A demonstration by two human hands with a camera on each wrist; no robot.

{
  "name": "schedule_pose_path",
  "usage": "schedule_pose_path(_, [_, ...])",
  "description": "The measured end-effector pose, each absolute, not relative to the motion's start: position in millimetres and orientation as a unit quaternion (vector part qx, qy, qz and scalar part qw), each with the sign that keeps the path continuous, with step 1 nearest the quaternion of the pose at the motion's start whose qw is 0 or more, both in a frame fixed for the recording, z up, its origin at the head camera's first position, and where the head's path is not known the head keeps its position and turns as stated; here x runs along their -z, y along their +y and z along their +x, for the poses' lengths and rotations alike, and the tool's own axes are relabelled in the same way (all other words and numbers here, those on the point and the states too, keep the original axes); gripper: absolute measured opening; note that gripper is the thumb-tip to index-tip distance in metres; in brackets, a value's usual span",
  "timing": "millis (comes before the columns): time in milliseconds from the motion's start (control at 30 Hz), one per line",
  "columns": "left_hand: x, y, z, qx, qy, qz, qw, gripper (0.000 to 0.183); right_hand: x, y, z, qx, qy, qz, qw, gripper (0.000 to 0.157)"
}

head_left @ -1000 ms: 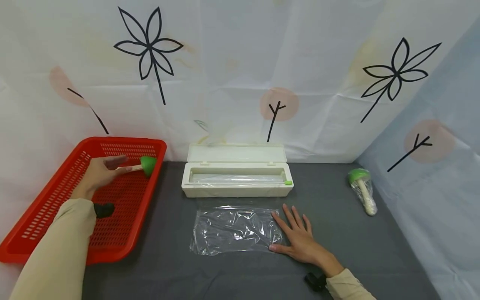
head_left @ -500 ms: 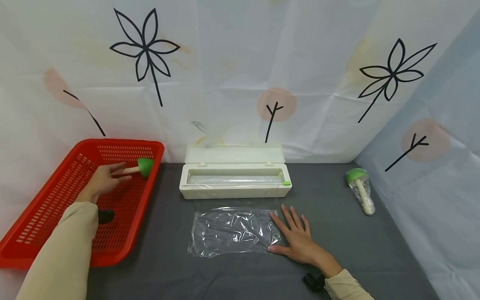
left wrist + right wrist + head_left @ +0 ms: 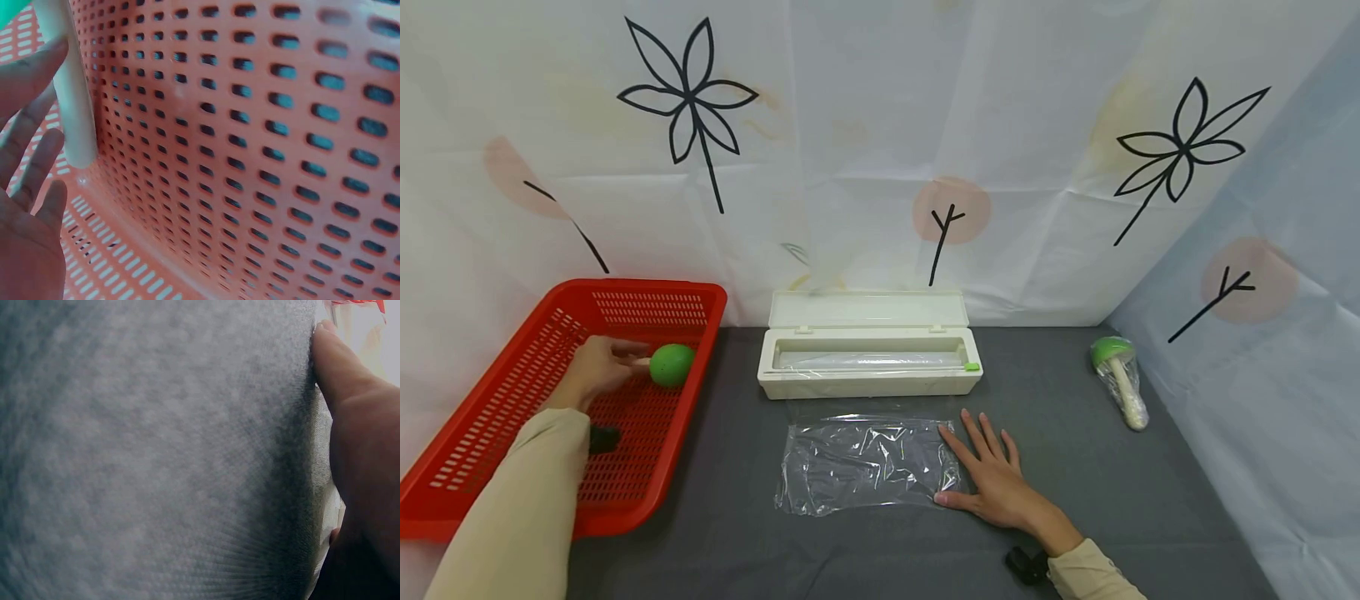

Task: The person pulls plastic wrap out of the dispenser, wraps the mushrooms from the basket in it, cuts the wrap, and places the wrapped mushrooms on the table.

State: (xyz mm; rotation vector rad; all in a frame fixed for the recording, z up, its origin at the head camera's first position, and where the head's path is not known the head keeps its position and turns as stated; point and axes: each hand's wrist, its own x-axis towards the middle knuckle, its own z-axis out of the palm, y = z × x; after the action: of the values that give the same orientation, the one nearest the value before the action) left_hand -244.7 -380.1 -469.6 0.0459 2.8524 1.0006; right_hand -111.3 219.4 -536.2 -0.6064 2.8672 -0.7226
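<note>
Inside the red basket (image 3: 647, 467), my left hand (image 3: 597, 367) holds a toy mushroom (image 3: 672, 365) by its pale stem, the round green cap pointing right. The left wrist view shows the thumb and fingers of the left hand (image 3: 25, 206) about the stem (image 3: 72, 106), close to the perforated wall. My right hand (image 3: 1000, 483) lies flat with fingers spread, its thumb and index finger on the right edge of a sheet of clear plastic wrap (image 3: 872, 467). In the right wrist view only part of the right hand (image 3: 369, 431) shows, beside grey cloth.
Behind the wrap stands a white wrap dispenser (image 3: 868, 387) with its lid raised and a roll inside. A second green-capped toy mushroom (image 3: 1122, 379), covered in clear wrap, lies at the right. Patterned curtain (image 3: 850, 150) rises behind the grey tabletop (image 3: 730, 550).
My left hand has tilted the toy mushroom and lowered its cap toward me within the basket, so the cap's rounded top now shows. The right hand and wrap stay put.
</note>
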Motion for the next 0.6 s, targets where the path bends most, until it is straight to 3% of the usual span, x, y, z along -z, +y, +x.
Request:
schedule_pose_path(433, [481.5, -382.8, -246.6, -0.288, 0.953, 0.065, 0.064, 0.048, 527.8, 216.2, -111.1, 0.228, 0.95, -0.192, 0.092, 0.095])
schedule_pose_path(600, [479.8, -381.6, -245.5, -0.3, 0.951, 0.043, 0.057, 0.055, 527.1, 216.3, -111.5, 0.229, 0.95, -0.191, 0.094, 0.095])
